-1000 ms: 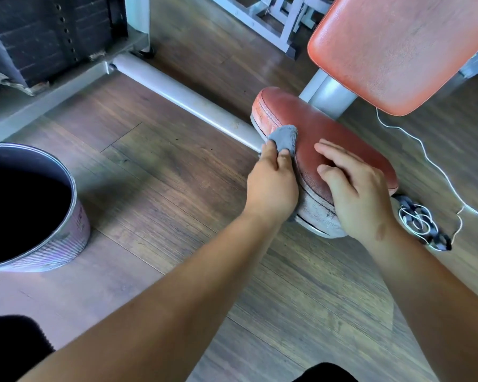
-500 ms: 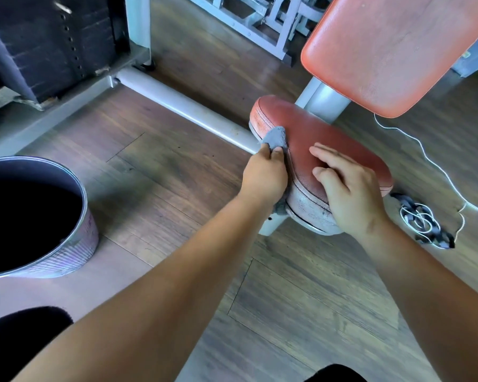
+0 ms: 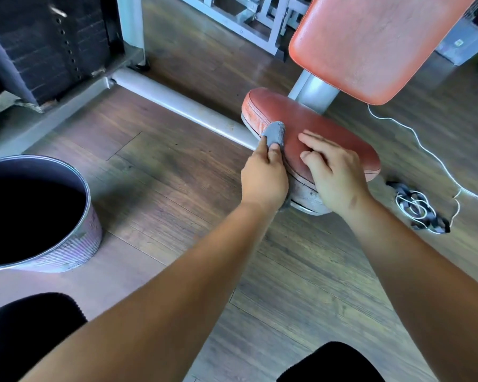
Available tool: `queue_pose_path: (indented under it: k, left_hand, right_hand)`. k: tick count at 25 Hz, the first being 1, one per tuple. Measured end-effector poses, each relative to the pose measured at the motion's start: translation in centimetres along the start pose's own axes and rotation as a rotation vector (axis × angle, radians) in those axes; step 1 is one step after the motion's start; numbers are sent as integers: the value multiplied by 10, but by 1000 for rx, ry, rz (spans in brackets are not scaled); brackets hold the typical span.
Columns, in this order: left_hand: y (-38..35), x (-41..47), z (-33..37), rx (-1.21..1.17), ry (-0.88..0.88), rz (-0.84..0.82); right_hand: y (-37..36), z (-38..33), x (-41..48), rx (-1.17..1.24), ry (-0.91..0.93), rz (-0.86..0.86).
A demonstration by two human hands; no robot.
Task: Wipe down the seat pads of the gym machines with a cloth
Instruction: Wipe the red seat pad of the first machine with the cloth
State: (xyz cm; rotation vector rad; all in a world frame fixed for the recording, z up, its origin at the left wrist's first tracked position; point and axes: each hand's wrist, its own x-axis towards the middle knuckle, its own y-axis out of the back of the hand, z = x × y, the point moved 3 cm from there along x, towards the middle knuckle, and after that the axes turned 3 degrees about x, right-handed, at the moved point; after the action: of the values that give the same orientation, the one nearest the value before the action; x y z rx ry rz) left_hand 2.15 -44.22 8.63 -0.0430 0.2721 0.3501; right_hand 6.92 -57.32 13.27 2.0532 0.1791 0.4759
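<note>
While the left hand (image 3: 264,180) is gripping the cloth (image 3: 273,132) and pressing it on the side edge of the seat pad (image 3: 329,128), the right hand (image 3: 334,177) is lying flat on top, fingers loose. Seat is looking mid-wipe, other machines probably pending.

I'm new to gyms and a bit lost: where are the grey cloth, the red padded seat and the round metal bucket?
grey cloth (image 3: 274,132): head view, its bunched upper end.
red padded seat (image 3: 301,114): head view, bare top surface.
round metal bucket (image 3: 75,249): head view, ribbed outer wall.
</note>
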Motion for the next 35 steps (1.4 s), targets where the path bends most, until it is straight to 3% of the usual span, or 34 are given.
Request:
queue_pose_path:
  k: [4,8,13,20,26,29,32,35]
  left_hand:
    - [3,-52,-15,1,-111,24]
    - [2,2,-2,-26,-6,42]
    - [0,-61,-16,-18,-91,39]
    - [8,2,-4,129,-97,-13]
    - [51,-10,52,179,75,10]
    - [63,-42,107,157,124,5]
    - [66,-85,188,74,185,-26]
    - [69,-139,285,-67,324,-9]
  right_hand:
    - [-1,-1,0,-18,2,-6]
    - [0,-1,0,-7,-1,2]
    - [1,-1,-1,7,-15,-4]
    - [3,3,-2,55,-25,-28]
    - [31,-32,8,-41,-151,-273]
    - [66,-94,2,190,-291,-214]
    - [123,-161,-5,591,-528,-91]
    - [193,-220,-5,964,-745,-77]
